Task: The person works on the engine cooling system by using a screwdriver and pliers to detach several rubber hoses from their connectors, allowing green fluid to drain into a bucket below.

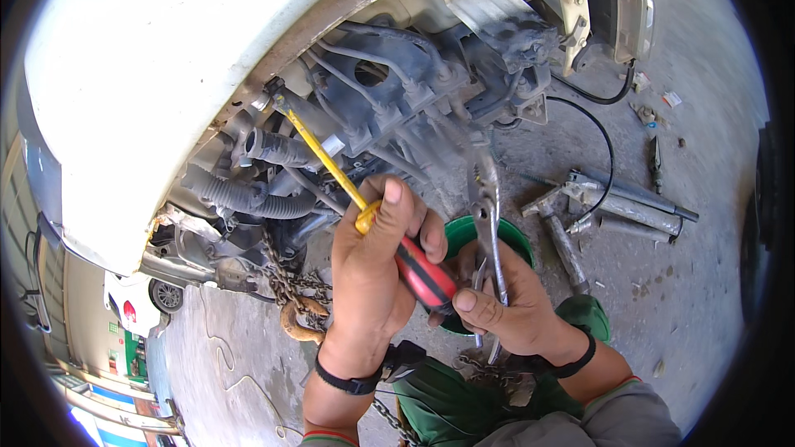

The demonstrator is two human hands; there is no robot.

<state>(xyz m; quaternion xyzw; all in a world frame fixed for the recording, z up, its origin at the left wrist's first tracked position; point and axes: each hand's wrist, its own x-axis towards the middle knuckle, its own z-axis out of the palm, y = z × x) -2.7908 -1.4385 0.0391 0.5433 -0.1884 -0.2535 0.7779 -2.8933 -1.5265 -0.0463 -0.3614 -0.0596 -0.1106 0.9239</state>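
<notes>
My left hand (pixel 368 257) is closed around the red-and-black handle of a long screwdriver-like tool (pixel 323 157) with a yellow shaft. The shaft slants up and left, and its dark far end overlaps the rusty lower edge of a white vehicle body (pixel 166 41); whether it touches is unclear. My right hand (pixel 517 302) grips metal pliers (pixel 486 199) by the handles, jaws pointing up toward dusty dark vehicle parts (pixel 397 91). The base of the red handle lies close to my right fingers. Behind my right hand stands a green bucket (pixel 517 236), its inside mostly hidden.
Corrugated hoses (pixel 248 190) hang beneath the body at left. A chain (pixel 286 277) with a rusty hook (pixel 302 320) dangles below them. On the concrete floor at right lies a metal tube frame (pixel 621 203); a black cable (pixel 611 145) curves over it. A white car (pixel 132 302) stands farther left.
</notes>
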